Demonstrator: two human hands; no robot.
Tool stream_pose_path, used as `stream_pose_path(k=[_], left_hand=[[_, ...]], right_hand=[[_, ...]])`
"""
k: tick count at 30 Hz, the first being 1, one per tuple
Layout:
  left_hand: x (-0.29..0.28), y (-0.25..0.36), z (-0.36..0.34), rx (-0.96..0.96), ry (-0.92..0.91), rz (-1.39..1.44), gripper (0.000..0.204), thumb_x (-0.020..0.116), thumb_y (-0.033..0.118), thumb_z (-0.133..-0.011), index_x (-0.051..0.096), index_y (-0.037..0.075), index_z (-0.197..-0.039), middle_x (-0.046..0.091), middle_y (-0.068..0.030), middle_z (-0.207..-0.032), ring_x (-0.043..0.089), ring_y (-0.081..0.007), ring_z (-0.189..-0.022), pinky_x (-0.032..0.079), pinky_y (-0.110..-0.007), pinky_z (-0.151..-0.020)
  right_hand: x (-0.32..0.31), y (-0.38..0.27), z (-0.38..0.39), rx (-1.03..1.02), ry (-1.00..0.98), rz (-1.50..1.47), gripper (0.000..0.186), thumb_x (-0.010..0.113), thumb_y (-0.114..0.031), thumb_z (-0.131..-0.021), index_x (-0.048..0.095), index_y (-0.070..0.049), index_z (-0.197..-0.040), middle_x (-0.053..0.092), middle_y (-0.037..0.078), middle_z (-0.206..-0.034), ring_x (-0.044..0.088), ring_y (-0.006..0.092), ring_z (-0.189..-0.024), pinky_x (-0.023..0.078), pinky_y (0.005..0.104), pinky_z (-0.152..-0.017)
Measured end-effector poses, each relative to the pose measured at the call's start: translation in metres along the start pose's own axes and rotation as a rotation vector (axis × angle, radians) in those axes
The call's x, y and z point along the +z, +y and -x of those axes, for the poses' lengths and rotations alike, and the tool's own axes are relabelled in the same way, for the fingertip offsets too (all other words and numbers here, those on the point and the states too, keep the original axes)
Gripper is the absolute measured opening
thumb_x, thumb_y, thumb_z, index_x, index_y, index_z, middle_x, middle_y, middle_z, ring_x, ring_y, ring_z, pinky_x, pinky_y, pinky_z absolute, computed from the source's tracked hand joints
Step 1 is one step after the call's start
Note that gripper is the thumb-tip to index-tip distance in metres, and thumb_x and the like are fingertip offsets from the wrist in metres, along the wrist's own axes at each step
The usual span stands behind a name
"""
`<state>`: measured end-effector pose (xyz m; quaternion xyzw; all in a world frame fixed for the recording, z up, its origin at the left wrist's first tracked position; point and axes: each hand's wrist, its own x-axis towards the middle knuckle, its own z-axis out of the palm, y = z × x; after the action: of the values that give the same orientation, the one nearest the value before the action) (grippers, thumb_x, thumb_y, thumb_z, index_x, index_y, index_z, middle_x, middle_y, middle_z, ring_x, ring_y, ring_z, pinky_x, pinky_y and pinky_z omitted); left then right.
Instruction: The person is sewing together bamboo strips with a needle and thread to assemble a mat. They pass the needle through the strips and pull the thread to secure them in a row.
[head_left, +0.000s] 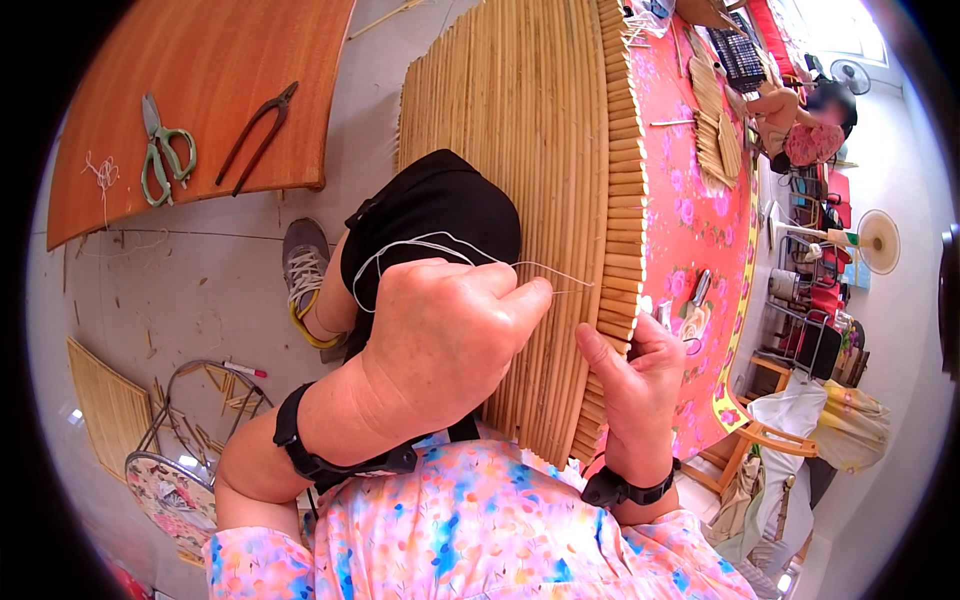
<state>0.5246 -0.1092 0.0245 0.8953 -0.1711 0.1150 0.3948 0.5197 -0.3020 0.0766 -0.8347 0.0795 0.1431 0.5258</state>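
Observation:
A long panel of slender tan sticks (515,120), with short crosswise pieces along its right edge (620,200), slants across my lap over a leg in black cloth (430,200). My left hand (445,335) is closed in a pinch on a fine white thread (562,276), which loops back over the black cloth and runs to the panel. My right hand (640,385) grips the panel's right edge, its thumb on the sticks and its fingers partly hidden behind.
Left, a wooden board (115,60) holds scissors (162,150) and pliers (258,135). A round-framed stool (170,480) stands lower left. Right, a pink-covered table (690,240) bears stick pieces and tools. Another person (815,140) sits beyond, near fans and chairs.

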Motion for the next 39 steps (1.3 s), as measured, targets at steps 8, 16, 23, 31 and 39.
stream_pose_path(k=[8,16,23,31,39], left_hand=[[-0.009,0.005,-0.009,0.089,0.018,-0.087,0.019,0.064,0.008,-0.068,0.071,0.009,-0.085,0.052,-0.0035,-0.059,0.055,-0.0226,-0.049,0.043,-0.034,-0.046],[-0.003,-0.006,-0.012,0.061,-0.069,0.030,0.012,0.068,0.005,-0.074,0.071,0.008,-0.085,0.061,-0.0063,-0.064,0.060,-0.0255,-0.054,0.046,-0.034,-0.049],[-0.012,-0.003,-0.017,-0.001,-0.150,0.129,0.013,0.069,0.003,-0.078,0.071,0.005,-0.090,0.069,-0.0109,-0.077,0.066,-0.0262,-0.065,0.051,-0.031,-0.055],[-0.014,0.000,-0.021,-0.065,-0.220,0.191,0.011,0.068,0.002,-0.078,0.069,0.005,-0.089,0.069,-0.0103,-0.079,0.068,-0.0253,-0.069,0.053,-0.030,-0.059],[-0.009,0.010,-0.026,-0.106,-0.241,0.147,0.015,0.067,-0.004,-0.077,0.070,0.003,-0.091,0.069,-0.0107,-0.074,0.068,-0.0231,-0.066,0.052,-0.028,-0.059]], right_hand=[[0.001,-0.001,0.001,-0.017,0.011,0.035,0.021,0.070,-0.002,-0.084,0.065,0.006,-0.103,0.068,0.003,-0.090,0.057,0.0042,-0.078,0.046,0.0209,-0.067],[0.004,0.011,-0.004,-0.131,0.023,0.061,0.021,0.069,-0.003,-0.082,0.067,0.002,-0.103,0.067,0.001,-0.077,0.055,0.0028,-0.066,0.046,0.0210,-0.060],[-0.002,0.024,-0.005,-0.207,-0.090,-0.006,0.035,0.071,-0.007,-0.080,0.063,0.002,-0.113,0.064,0.007,-0.097,0.056,0.0065,-0.072,0.047,0.0221,-0.065],[-0.001,0.047,-0.003,-0.269,-0.202,-0.242,0.058,0.074,-0.011,-0.074,0.055,0.002,-0.128,0.050,0.010,-0.113,0.052,0.0105,-0.077,0.045,0.0231,-0.070],[-0.001,0.056,-0.010,-0.352,-0.218,-0.351,0.065,0.078,-0.014,-0.072,0.054,0.004,-0.128,0.049,0.009,-0.115,0.054,0.0108,-0.082,0.048,0.0232,-0.067]])
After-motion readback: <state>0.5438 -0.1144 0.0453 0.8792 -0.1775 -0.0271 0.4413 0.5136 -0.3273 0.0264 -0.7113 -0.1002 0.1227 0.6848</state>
